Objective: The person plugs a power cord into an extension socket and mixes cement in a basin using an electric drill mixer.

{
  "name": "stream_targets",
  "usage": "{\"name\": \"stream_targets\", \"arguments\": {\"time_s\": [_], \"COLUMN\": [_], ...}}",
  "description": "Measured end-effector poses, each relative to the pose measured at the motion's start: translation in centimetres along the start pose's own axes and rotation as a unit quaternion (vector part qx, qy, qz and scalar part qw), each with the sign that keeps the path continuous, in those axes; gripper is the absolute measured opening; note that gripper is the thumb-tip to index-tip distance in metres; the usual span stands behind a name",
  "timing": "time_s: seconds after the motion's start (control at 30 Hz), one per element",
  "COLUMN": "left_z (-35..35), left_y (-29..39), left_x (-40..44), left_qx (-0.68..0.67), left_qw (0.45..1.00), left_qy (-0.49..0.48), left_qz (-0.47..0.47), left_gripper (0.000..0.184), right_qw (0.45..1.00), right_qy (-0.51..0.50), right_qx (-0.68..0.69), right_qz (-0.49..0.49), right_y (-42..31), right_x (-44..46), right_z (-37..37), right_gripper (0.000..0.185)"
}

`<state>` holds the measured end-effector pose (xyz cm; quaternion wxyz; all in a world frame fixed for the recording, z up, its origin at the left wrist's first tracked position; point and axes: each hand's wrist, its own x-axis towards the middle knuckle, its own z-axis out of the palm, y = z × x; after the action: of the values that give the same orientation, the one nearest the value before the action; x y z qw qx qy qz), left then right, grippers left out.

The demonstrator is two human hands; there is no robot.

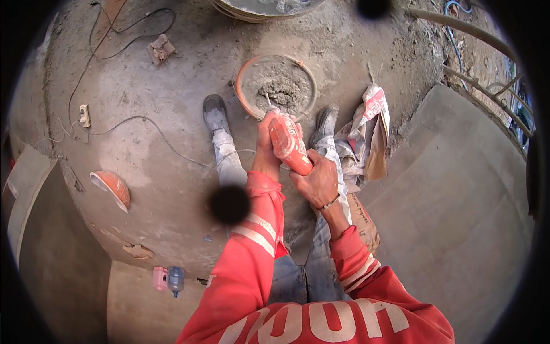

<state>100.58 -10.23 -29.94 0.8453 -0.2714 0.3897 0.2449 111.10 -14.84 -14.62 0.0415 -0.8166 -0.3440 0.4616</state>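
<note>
A red, dust-covered power drill (288,142) is in both of my hands, pointing down and away from me. My left hand (265,142) wraps the front of its body from the left side. Around the rear handle my right hand (319,179) is closed. From the drill's front a thin metal shaft (267,100) reaches into a round orange-rimmed bucket (239,86) on the floor between my feet. Wet grey mortar (283,77) lies in the bucket, lumpy near the shaft. The shaft's lower end is hidden.
A torn paper bag (373,123) lies by my right foot, another bag (362,221) behind it. Black cable (152,121) crosses the floor from a socket block (85,116). An orange bowl (114,188) is left; a large basin (240,14) stands ahead. Poles (464,27) lean at right.
</note>
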Motion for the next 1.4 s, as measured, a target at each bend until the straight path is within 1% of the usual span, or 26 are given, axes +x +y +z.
{"name": "stream_targets", "arguments": {"time_s": [0.07,0.2,0.3,0.33,0.43,0.53,0.63,0.73,0.83,0.93,1.03,1.13,1.23,1.4], "left_z": [0.9,2.4,3.9,4.0,3.4,3.5,4.6,4.8,4.9,4.8,4.4,3.9,3.6,2.5], "left_y": [0.1,-0.8,-1.5,-1.5,-1.1,-1.4,-2.1,-3.3,-4.3,-5.4,-6.2,-7.2,-8.5,-10.5], "left_x": [-0.2,0.9,1.2,1.5,1.9,2.4,2.9,3.8,5.0,5.7,6.3,7.0,7.0,6.5], "left_qx": [0.012,0.058,0.018,0.015,0.049,0.061,0.058,0.067,0.064,0.072,0.101,0.095,0.112,0.112], "left_qw": [0.999,0.991,0.989,0.989,0.997,0.996,0.992,0.992,0.991,0.99,0.99,0.99,0.988,0.985], "left_qy": [0.034,0.115,0.145,0.148,0.064,0.063,0.107,0.101,0.117,0.117,0.098,0.106,0.103,0.126], "left_qz": [-0.005,0.015,0.01,0.006,0.017,0.027,0.021,0.031,0.013,0.021,0.008,-0.013,-0.028,-0.044], "left_gripper": [0.032,0.033,0.031,0.028,0.025,0.025,0.023,0.023,0.024,0.025,0.027,0.028,0.028,0.028], "right_qw": [1.0,0.983,0.964,0.959,0.968,0.975,0.981,0.981,0.981,0.981,0.982,0.978,0.972,0.963], "right_qy": [-0.01,-0.003,0.003,-0.014,0.012,0.038,0.052,0.063,0.078,0.079,0.12,0.084,0.093,0.082], "right_qx": [0.02,0.163,0.212,0.219,0.202,0.174,0.146,0.142,0.139,0.14,0.127,0.148,0.165,0.195], "right_qz": [0.013,0.086,0.164,0.179,0.147,0.131,0.119,0.118,0.112,0.113,0.071,0.124,0.141,0.169], "right_y": [-0.1,1.2,2.4,1.9,2.4,2.2,2.3,4.0,5.4,6.0,7.0,8.0,9.4,12.2], "right_x": [0.2,-0.1,0.3,0.5,0.8,0.8,1.0,1.2,1.3,1.1,1.0,0.8,0.3,-1.2], "right_z": [-0.1,0.6,1.3,0.7,0.9,0.6,-0.3,-0.3,-0.7,-1.5,-1.1,-1.5,-1.2,-0.1], "right_gripper": [0.029,0.029,0.027,0.025,0.025,0.026,0.027,0.027,0.028,0.028,0.022,0.028,0.028,0.025]}}
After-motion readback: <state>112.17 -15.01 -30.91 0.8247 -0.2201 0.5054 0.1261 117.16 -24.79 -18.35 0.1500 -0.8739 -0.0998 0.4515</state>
